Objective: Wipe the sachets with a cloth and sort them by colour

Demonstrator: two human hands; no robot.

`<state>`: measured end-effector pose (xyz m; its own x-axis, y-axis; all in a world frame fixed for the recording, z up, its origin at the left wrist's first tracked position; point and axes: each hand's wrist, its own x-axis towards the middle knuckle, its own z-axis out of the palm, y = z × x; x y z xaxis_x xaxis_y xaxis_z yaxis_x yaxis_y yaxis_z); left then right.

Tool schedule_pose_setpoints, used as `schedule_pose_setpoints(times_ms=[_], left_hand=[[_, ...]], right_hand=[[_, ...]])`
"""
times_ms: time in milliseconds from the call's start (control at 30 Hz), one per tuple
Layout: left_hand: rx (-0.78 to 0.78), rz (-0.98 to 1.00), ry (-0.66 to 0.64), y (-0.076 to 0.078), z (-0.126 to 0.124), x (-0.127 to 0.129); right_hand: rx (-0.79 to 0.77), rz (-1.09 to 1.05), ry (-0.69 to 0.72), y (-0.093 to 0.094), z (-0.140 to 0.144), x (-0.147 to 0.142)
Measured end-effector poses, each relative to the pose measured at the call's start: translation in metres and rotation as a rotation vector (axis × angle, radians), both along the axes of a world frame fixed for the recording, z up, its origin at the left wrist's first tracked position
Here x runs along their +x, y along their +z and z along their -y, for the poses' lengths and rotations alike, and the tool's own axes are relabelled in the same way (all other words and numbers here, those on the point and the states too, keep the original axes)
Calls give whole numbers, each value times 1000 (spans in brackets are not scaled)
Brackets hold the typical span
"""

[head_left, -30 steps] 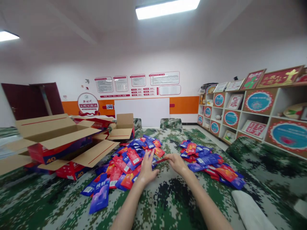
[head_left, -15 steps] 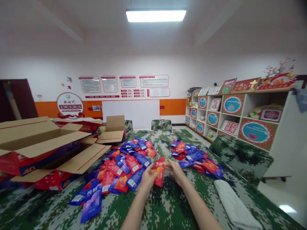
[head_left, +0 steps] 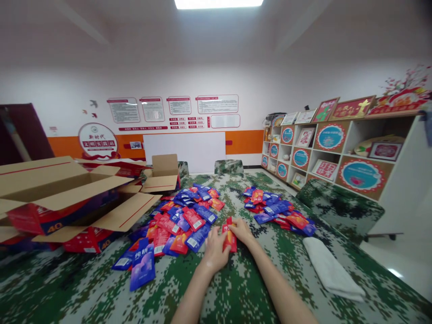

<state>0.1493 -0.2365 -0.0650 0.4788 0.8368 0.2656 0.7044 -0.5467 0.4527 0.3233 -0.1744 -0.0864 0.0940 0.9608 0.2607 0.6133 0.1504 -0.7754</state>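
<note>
I have a red sachet point(head_left: 230, 237) pinched between both hands, low over the worktop point(head_left: 236, 288) in the gap between the two heaps: my left hand point(head_left: 216, 254) curls around its near edge and my right hand point(head_left: 240, 230) grips its far side, so neither is free. By my reading the sorting is perhaps a third done. The smaller pile of sachets point(head_left: 278, 211) to my right looks like the handled lot, while the larger pile of red and blue sachets point(head_left: 178, 220) to my left looks untouched, with one big blue pouch point(head_left: 142, 267) lying loose at its near edge. Past that pile sit open cardboard cartons point(head_left: 67, 193), flaps spread, and a smaller open box point(head_left: 164, 173) farther back. A folded white cloth point(head_left: 332, 270) lies on the worktop to my right, well apart from the sachets. The worktop wears a green pixel-camouflage cover, as do the chairs point(head_left: 229, 166) at its far end. Beyond are a white wall with an orange band and framed notices point(head_left: 175, 108), and a shelf unit point(head_left: 337, 157) of decorated cubbies along the right.
</note>
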Motion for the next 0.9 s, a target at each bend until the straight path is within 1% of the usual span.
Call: schedule_pose_setpoints(times_ms=[67,133,167,200,233,300,367,500,567,633,700,767,800,867,900], left_hand=[[45,-64,-79,1,5,-6],[40,-102,-187,-1,8,-9],[28,-117,-225,-2,10,-10],[15,-130,-248,-4,11,-11],[8,-138,-262,-6,12,-11],[5,-140,-269,-10,12,-10],[0,-135,-271,-12,11,-10],[-24,-126,-270,-14,9,-9],[-34,-129,-269,-10,10,-10],[-46,-133,-264,-5,12,-10],[-41,-121,-250,2,15,-10],[-9,-92,-247,6,17,-11],[11,-73,-254,6,17,-11],[32,-41,-298,3,16,-13],[25,-27,-320,0,14,-14]], right_hand=[[40,87,-37,-3,-1,-4],[146,229,-99,-6,0,-6],[211,306,-102,-7,0,-6],[265,375,-70,-8,0,-6],[294,426,-4,-10,0,-5],[283,496,164,-14,0,-4],[224,537,264,-19,-1,-3],[160,546,278,-24,-3,1],[136,537,290,-21,-4,2],[111,513,269,-11,-5,-1],[127,479,172,4,-6,-14],[186,480,86,23,-10,-40],[210,505,93,31,-12,-58],[185,619,191,46,-18,-98],[169,675,215,50,-21,-118]])
